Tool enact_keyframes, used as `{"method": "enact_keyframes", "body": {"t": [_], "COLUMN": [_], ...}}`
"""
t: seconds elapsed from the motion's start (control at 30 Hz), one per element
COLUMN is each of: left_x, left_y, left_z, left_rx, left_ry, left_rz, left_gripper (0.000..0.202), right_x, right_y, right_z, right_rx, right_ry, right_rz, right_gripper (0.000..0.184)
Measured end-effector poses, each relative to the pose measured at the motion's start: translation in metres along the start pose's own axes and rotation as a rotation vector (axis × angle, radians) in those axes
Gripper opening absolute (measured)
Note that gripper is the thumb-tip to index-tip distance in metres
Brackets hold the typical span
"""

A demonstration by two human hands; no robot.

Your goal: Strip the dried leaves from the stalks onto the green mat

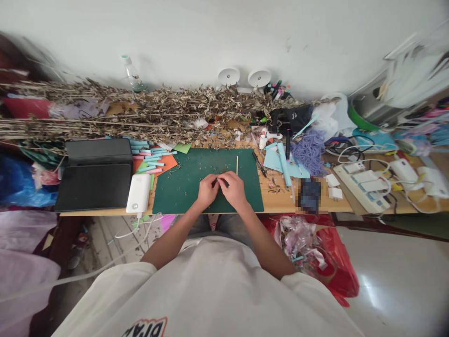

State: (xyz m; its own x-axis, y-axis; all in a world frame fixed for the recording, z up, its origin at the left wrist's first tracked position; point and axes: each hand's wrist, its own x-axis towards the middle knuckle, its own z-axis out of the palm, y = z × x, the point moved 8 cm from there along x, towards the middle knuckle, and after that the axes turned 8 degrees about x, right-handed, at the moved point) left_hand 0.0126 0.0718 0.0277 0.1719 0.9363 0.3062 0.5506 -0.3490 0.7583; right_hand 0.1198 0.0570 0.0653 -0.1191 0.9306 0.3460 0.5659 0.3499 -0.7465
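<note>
Both my hands rest together on a dark green cutting mat (182, 187) at the table's front edge. My left hand (206, 189) and my right hand (233, 187) are curled with fingertips pinched toward each other, around something too small to name. A thin pale stick (237, 164) lies upright on the mat just beyond my right hand. Small dry crumbs are scattered over the mat.
A long heap of dried leafy stalks (140, 110) runs along the back. A black tablet case (96, 175) and white power bank (138, 193) lie left. Coloured paper rolls (150, 157), pens, a power strip (365, 187) and cables crowd the right. A red bag (336, 262) sits below.
</note>
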Motion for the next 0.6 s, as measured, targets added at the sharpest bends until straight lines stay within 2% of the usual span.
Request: {"method": "enact_keyframes", "body": {"t": [0.13,0.3,0.4,0.6], "left_x": [0.0001,0.0006,0.0007,0.0000], "left_y": [0.0002,-0.0004,-0.0008,-0.0010], "left_z": [-0.0005,0.0000,-0.0005,-0.0003], "left_rx": [0.000,0.000,0.002,0.009], "left_ry": [0.005,-0.002,0.002,0.002], "left_rz": [-0.004,-0.012,-0.015,-0.015], "left_gripper": [0.021,0.020,0.019,0.019], "right_x": [0.0004,0.0003,0.0006,0.0020], "right_y": [0.0007,0.0076,0.0068,0.0046], "right_z": [0.0016,-0.0039,-0.0058,-0.0058], "right_rx": [-0.014,0.129,0.144,0.132], "right_ry": [-0.012,0.076,0.091,0.079], "right_rz": [0.017,0.103,0.092,0.062], "right_gripper": [0.017,0.018,0.011,0.011]}}
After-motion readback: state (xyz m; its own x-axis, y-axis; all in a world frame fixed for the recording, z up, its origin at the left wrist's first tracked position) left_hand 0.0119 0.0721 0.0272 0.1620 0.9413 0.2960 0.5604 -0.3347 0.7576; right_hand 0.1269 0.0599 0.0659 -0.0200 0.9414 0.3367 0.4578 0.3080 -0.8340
